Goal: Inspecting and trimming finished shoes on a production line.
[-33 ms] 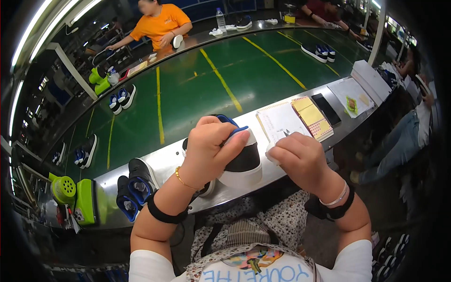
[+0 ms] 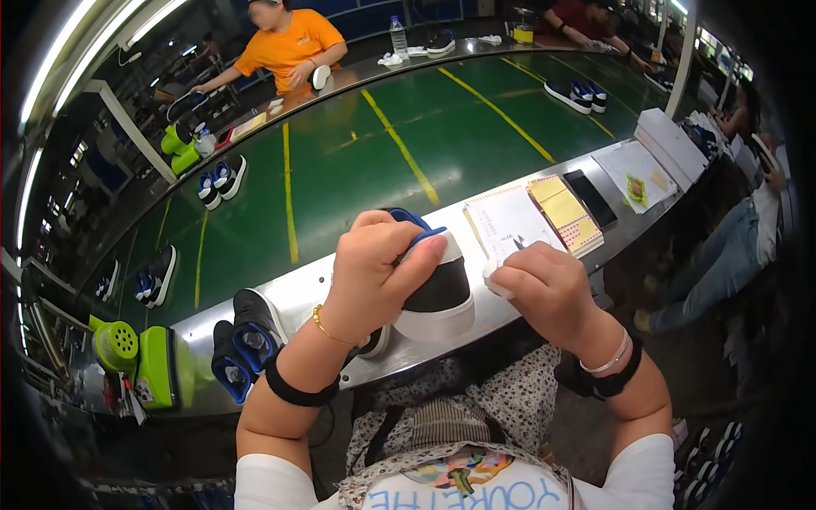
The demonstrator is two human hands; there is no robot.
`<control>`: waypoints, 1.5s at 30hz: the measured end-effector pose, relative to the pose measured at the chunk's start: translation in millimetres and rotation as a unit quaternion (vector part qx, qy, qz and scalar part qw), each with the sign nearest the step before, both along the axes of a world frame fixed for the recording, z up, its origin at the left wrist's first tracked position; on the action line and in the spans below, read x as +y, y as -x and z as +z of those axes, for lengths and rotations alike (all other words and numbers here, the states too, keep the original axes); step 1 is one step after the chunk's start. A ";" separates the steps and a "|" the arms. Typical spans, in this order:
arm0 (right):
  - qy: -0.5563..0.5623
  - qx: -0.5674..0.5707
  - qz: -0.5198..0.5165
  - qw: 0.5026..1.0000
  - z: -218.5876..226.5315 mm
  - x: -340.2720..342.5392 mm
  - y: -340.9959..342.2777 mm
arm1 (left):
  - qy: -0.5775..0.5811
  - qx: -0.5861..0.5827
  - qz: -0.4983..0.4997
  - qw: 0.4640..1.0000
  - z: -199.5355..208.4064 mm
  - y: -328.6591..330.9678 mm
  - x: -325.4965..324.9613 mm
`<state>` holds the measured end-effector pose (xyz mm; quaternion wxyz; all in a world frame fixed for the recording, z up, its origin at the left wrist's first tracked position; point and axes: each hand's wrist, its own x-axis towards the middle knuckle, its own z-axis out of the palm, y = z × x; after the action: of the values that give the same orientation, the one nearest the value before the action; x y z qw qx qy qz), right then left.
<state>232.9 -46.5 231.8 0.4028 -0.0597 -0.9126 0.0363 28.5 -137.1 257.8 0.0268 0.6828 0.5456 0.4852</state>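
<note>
My left hand (image 2: 378, 272) is closed on the blue-lined collar of a black shoe (image 2: 438, 289) with a white sole, its heel end turned toward me over the metal ledge. Just right of the shoe, and apart from it, my right hand (image 2: 548, 289) pinches a small white piece (image 2: 495, 276); its exact kind does not show. Part of another dark shoe (image 2: 375, 342) with a white sole peeks out below my left wrist. To the left, a pair of black shoes (image 2: 246, 340) with blue linings stuffed with crumpled filling stands on the ledge.
Beyond the ledge lies a green conveyor belt (image 2: 340, 178) with yellow lines, carrying several shoe pairs. A notebook (image 2: 510, 217), a yellow card (image 2: 565, 212) and a black phone (image 2: 590, 197) lie at right. A green fan (image 2: 116, 342) stands left. A co-worker in orange (image 2: 293, 42) sits across.
The white piece in my right hand has shifted slightly and shows a little more. My left hand and the shoe have barely moved.
</note>
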 end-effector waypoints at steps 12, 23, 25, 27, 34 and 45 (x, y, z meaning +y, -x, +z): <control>-0.040 0.038 0.035 0.998 -0.7 -10.0 14.1 | 0.006 0.095 0.008 0.995 -2.4 5.0 0.0; -0.046 -0.004 0.001 0.999 -13.1 -8.3 22.9 | -0.002 0.104 0.025 0.994 0.4 10.7 -12.7; -0.021 0.024 -0.004 0.999 -17.9 -8.2 23.2 | 0.025 0.072 0.052 0.996 -2.2 16.8 -15.1; -0.020 0.062 0.032 0.997 -6.1 -27.3 36.2 | 0.022 0.090 0.054 0.994 -4.8 21.8 -18.5; -0.029 0.005 0.038 0.999 -28.9 -23.5 52.3 | 0.032 0.095 0.065 0.993 -13.6 40.0 -33.0; 0.286 0.021 0.052 0.957 -80.2 -49.2 86.2 | 0.236 -0.025 0.015 0.971 -61.8 128.7 -52.3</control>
<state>146.7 -95.7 151.7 0.3851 -0.1242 -0.8575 0.3178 -100.2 -189.4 195.9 0.1934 0.6367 0.6542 0.3595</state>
